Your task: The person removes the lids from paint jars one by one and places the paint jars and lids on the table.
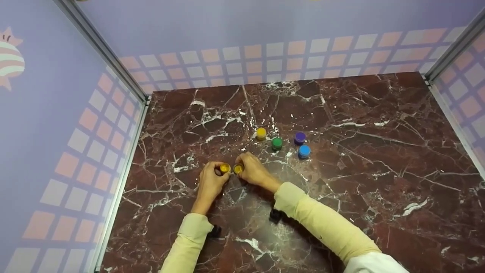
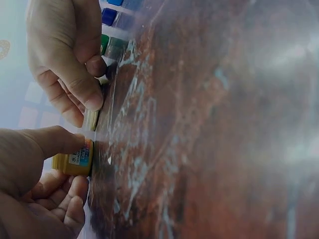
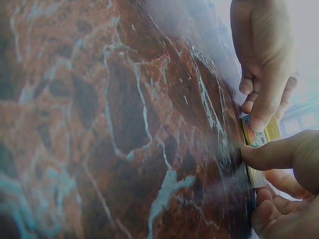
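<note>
My left hand [image 1: 212, 180] pinches a small yellow paint jar [image 2: 72, 160] between thumb and fingers. The jar has a printed label and stands on the table, its yellow-orange top facing up in the head view. Close on its right, my right hand [image 1: 253, 170] pinches a small round lid-like piece [image 1: 238, 169], yellowish in the middle. In the right wrist view this piece [image 3: 256, 177] looks pale and low, right at the tabletop, partly covered by the thumb and fingers. The two hands are only a small gap apart.
Beyond the hands stand several small paint jars: yellow [image 1: 261, 133], green [image 1: 277, 143], purple [image 1: 300, 138] and blue [image 1: 304, 151]. The dark red marbled table [image 1: 360, 182] has white veins. Lilac panels with pink and white squares [image 1: 274, 49] border its back and sides.
</note>
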The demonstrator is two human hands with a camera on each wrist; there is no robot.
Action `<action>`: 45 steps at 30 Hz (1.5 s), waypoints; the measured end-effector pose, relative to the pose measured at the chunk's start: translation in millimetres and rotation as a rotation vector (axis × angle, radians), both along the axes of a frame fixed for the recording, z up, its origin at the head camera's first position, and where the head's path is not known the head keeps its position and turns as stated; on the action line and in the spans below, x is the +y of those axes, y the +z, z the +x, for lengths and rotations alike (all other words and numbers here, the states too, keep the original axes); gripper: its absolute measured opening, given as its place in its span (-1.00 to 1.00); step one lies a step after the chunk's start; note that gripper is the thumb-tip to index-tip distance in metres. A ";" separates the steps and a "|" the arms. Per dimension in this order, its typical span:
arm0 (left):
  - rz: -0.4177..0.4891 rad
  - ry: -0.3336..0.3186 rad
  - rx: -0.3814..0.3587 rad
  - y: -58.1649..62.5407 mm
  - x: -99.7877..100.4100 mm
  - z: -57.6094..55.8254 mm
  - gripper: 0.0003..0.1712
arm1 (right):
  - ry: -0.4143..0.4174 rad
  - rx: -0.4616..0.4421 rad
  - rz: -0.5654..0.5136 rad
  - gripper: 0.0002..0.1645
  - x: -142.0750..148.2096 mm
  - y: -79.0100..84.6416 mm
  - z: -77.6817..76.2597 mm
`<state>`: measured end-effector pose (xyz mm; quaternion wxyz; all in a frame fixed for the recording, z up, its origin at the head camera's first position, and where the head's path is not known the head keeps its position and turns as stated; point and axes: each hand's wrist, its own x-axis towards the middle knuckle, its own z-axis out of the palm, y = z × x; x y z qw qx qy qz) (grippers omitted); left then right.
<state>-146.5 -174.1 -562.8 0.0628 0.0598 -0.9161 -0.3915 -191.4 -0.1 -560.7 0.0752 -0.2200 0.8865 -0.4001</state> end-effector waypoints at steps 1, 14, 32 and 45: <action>0.002 -0.006 0.003 0.3 -0.1 -0.2 -0.66 | -0.002 0.004 -0.002 -0.56 0.3 0.4 0.2; -0.008 -0.033 0.008 0.3 -2.7 -0.3 -0.70 | -0.019 -0.025 -0.037 -0.49 2.3 4.9 -0.2; 0.000 -0.035 -0.032 0.2 -4.0 -1.4 -0.66 | -0.089 0.250 0.118 -0.55 24.0 26.5 -25.5; 0.007 -0.031 -0.037 2.6 -4.0 -0.9 -0.66 | -0.119 0.271 0.317 -0.56 32.5 36.0 -68.4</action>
